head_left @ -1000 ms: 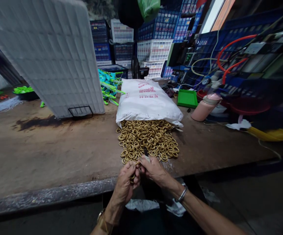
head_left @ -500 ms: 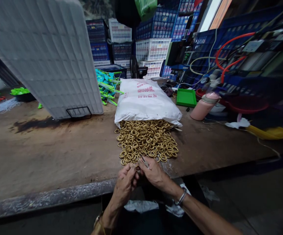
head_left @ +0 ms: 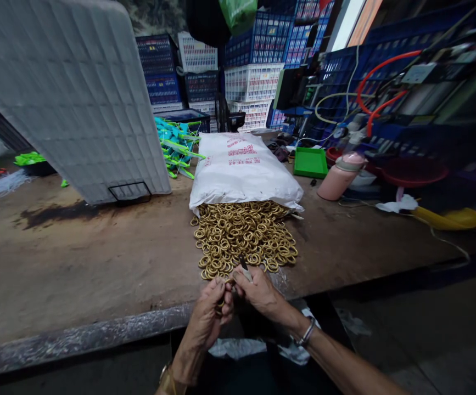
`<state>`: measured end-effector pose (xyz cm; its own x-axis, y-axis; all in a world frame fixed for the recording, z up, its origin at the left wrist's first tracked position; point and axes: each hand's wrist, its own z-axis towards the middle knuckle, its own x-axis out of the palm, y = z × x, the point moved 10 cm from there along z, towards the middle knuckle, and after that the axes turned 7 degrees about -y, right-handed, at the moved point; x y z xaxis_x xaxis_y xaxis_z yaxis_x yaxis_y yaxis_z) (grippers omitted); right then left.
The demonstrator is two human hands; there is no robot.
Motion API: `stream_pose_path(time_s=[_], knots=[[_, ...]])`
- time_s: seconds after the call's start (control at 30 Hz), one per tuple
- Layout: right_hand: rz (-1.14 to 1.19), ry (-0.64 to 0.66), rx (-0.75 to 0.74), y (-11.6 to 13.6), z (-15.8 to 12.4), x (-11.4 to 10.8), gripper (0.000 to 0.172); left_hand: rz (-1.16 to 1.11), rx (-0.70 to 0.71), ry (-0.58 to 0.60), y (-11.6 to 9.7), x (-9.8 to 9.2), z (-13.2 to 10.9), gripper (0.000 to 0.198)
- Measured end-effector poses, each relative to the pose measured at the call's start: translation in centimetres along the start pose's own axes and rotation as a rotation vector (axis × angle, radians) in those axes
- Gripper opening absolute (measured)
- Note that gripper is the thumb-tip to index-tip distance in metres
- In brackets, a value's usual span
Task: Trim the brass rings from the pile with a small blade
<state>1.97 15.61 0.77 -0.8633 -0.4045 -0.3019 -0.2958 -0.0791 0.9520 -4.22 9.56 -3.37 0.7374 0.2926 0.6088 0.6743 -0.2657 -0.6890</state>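
Pinched between the thumb and fingers of my left hand (head_left: 210, 310) is a gold-coloured ring (head_left: 229, 281); a second ring (head_left: 220, 303) shows lower among the fingers. My right hand (head_left: 261, 291) is closed around a small knife (head_left: 245, 266), its dark blade pointing up and away. Its fingertips meet the left ones at the held ring, and whether the blade touches the ring is hidden. Just beyond both hands, a heap of gold-coloured rings (head_left: 244, 233) spills from the mouth of a white sack (head_left: 248, 178) with red print.
A tall pale ribbed panel (head_left: 93, 104) stands on a wire stand at the left. To the right are a green tray (head_left: 311, 163), a pink bottle (head_left: 340, 178) and a yellow object (head_left: 452, 218). The table's worn front edge (head_left: 85, 332) runs below my hands. Stacked crates (head_left: 254, 82) fill the back.
The ring between my fingertips shows more plainly, and a second one appears in my left hand. The knife blade has turned more upright. The whole view has shifted slightly.
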Motion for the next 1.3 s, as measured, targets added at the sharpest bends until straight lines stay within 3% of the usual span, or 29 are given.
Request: stream_pose_path(time_s=[0.13, 0.3, 0.43, 0.53, 0.63, 0.9, 1.1, 1.3], knots=[[-0.005, 0.0, -0.002, 0.0, -0.1, -0.1, 0.03, -0.028, -0.013, 0.014, 0.3, 0.2, 0.1, 0.025], [-0.052, -0.013, -0.027, -0.2, 0.0, -0.3, 0.028, 0.038, 0.042, -0.05, -0.2, -0.1, 0.1, 0.029], [-0.279, -0.051, -0.107, 0.0, -0.2, -0.8, 0.02, 0.136, 0.109, -0.131, -0.6, -1.0, 0.2, 0.032], [-0.466, 0.014, -0.188, 0.0, -0.7, -0.1, 0.014, 0.207, 0.144, -0.18, -0.8, -1.7, 0.3, 0.034], [-0.591, 0.074, -0.223, -0.2, -1.1, 0.6, 0.018, 0.248, 0.145, -0.202, -0.9, -1.8, 0.4, 0.037], [-0.728, 0.161, -0.273, -0.4, -1.5, 1.4, 0.028, 0.313, 0.187, -0.218, -1.4, -1.8, -0.1, 0.037], [-0.895, 0.021, -0.175, -2.9, 0.2, -1.0, 0.02, 0.216, 0.141, -0.136, -1.5, -0.9, -1.6, 0.029], [-0.862, -0.087, -0.196, -2.0, 1.2, -1.3, 0.019, 0.003, 0.122, -0.107, -2.5, -0.6, -1.6, 0.026]])
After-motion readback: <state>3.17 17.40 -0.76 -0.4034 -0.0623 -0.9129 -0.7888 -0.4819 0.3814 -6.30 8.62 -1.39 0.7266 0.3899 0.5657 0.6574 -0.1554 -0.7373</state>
